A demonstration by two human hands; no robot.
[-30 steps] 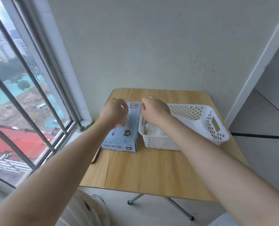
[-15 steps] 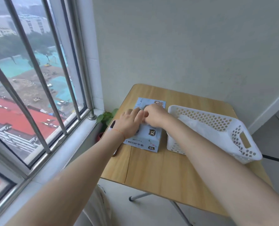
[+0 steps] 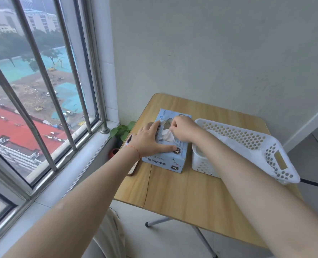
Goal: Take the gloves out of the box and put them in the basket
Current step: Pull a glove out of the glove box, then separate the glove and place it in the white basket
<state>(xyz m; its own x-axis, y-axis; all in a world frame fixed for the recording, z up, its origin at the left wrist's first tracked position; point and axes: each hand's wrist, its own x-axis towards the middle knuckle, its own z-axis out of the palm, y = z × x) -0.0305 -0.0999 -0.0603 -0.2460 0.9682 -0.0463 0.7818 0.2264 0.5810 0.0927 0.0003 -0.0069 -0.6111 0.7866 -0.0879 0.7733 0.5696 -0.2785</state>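
Now left hand [image 3: 148, 137] flat, fingers spread, pressing pale blue cardboard glove box [image 3: 170, 155]; right hand [image 3: 184, 130] pinching white glove [image 3: 167, 135] at opening; white perforated plastic basket [image 3: 266, 146] just beside.

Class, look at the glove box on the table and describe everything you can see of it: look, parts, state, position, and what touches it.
The pale blue cardboard glove box lies flat on the light wooden folding table, just left of the white perforated plastic basket, apart from it. Black XL badges and dark printed characters mark its near faces. Its top opening is torn, with a white glove poking out. The left hand presses flat on its top; the right hand pinches the glove.
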